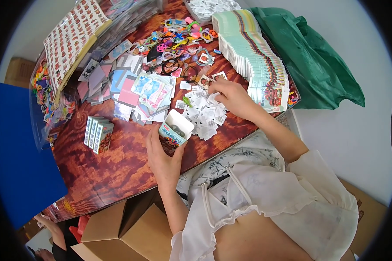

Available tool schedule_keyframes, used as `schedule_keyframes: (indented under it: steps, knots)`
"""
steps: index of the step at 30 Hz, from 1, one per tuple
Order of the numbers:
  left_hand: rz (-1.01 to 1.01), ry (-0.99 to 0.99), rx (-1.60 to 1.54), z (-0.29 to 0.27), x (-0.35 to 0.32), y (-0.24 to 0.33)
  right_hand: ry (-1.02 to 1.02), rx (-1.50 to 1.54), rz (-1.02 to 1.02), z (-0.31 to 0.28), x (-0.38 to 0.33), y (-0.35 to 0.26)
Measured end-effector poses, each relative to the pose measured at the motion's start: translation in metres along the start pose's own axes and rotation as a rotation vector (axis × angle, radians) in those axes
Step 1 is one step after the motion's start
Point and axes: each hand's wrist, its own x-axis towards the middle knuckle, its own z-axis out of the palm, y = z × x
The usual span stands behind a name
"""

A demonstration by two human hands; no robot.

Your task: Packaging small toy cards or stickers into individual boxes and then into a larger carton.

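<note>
**A person holds a small open box and reaches into a pile of paper slips**

Seen from above, a person sits at a reddish-brown wood-patterned tabletop (pixel 117 161) crowded with small goods. The left hand (pixel 161 156) is closed around a small open carton (pixel 175 129), its grip wrapping the box's lower half and holding it tilted on the tabletop near the front edge, with the open white flap pointing up and away. Something dark lies inside the box, too small to make out.

The right hand (pixel 231 96) rests just beyond the box on a loose pile of small white paper slips (pixel 204 114). Its fingers curl down onto the slips; whether they pinch one cannot be told.

To the right of that hand stands a long row of flat folded cartons (pixel 252 52), packed upright, with a green plastic bag (pixel 309 65) beside them. Behind the slips lies a scatter of colourful plastic rings and charms (pixel 178 41). To the left sit heaps of small picture cards (pixel 135 89) and three closed boxes (pixel 98 132) side by side. A brown cardboard box (pixel 122 230) stands below the tabletop edge.
</note>
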Motion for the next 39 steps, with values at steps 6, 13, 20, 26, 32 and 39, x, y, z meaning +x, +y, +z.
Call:
schedule_keyframes:
  steps: [6,13,20,26,32,39]
  knots:
    - [-0.043,-0.045,-0.022,0.0,0.0,-0.004,0.096,-0.026,-0.094,0.005,-0.006,0.008]
    - [-0.08,-0.058,-0.04,-0.003,0.0,0.0,0.12,-0.049,-0.21,0.008,-0.006,0.009]
    - [-0.067,-0.051,-0.047,-0.004,0.002,-0.001,0.012,-0.109,-0.225,0.0,0.0,0.004]
    - [-0.081,-0.054,-0.051,-0.004,0.002,-0.003,0.041,-0.113,-0.24,0.001,-0.001,0.007]
    - [-0.033,0.002,-0.021,-0.002,0.001,-0.006,0.14,0.076,-0.193,0.002,-0.001,0.006]
    - [-0.031,-0.005,-0.036,0.0,0.001,-0.003,0.088,0.288,-0.047,-0.017,0.012,-0.006]
